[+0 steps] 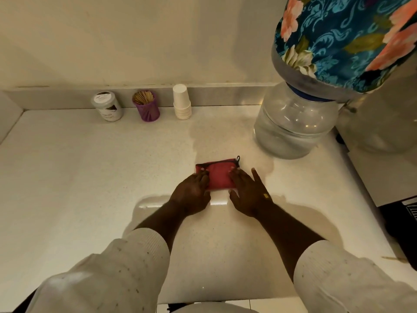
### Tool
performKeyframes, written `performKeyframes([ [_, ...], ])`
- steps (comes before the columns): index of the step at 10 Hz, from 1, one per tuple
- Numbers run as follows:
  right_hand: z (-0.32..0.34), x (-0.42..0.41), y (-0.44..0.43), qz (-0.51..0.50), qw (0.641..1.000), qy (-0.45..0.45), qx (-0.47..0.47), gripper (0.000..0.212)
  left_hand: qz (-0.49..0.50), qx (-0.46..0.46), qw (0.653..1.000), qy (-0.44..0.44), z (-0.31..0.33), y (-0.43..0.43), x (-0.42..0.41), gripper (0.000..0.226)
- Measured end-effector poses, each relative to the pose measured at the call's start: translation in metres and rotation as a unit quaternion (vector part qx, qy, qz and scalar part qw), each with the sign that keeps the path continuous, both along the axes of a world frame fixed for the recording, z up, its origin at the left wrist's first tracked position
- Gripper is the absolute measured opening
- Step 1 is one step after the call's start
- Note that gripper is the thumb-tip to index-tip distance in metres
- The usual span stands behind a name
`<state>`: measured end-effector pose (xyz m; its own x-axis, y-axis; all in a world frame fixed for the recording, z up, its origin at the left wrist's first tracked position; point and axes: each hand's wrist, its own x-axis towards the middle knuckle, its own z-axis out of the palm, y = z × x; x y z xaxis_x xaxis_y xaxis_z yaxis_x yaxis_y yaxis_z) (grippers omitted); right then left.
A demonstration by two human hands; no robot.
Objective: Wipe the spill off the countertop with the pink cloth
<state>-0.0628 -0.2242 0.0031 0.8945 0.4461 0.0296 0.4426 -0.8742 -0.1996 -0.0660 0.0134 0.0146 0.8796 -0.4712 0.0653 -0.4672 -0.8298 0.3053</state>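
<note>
A plain cream wall (135,37) is rising behind the pale speckled desk (67,166), a low backsplash (214,96) running along its foot, warm light glaring off the surface.

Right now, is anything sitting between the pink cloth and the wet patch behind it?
Nothing visible. Both hands, left hand and right hand, rest on the folded pink cloth, and bare countertop runs from it to the wet patch. The water jug stands off to the right, the paper cups behind.
</note>
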Motion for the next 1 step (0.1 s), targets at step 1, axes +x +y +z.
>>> performKeyframes([
  [1,-0.0069,0.0018,0.0069,-0.002,1.0,-0.017,0.015,0.072,0.002,0.005,0.999,-0.041,-0.0058,0.003,0.0036,0.061],
])
